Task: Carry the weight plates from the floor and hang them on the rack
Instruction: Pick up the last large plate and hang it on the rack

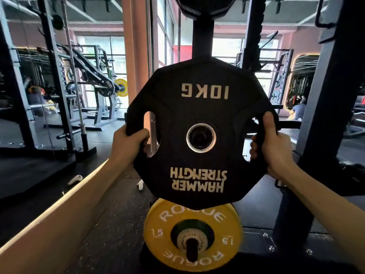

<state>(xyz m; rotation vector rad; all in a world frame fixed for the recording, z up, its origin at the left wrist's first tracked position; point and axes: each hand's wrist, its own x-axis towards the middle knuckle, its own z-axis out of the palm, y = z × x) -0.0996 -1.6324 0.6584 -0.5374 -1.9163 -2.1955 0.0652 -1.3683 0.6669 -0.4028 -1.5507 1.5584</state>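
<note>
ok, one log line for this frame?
both hands grip black 10KG plate | upside down | raised at rack post | yellow plate hung below

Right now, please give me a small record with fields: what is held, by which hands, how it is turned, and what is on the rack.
held: black 10 kg plate
hands: left hand and right hand, fingers through the side slots
orientation: upright, lettering upside down
on rack: yellow plate on a lower peg
rack post: behind the held plate

A white earbud case (75, 179) lies on the dark floor (110, 230) left, gym machines (94, 80) behind it.
</note>
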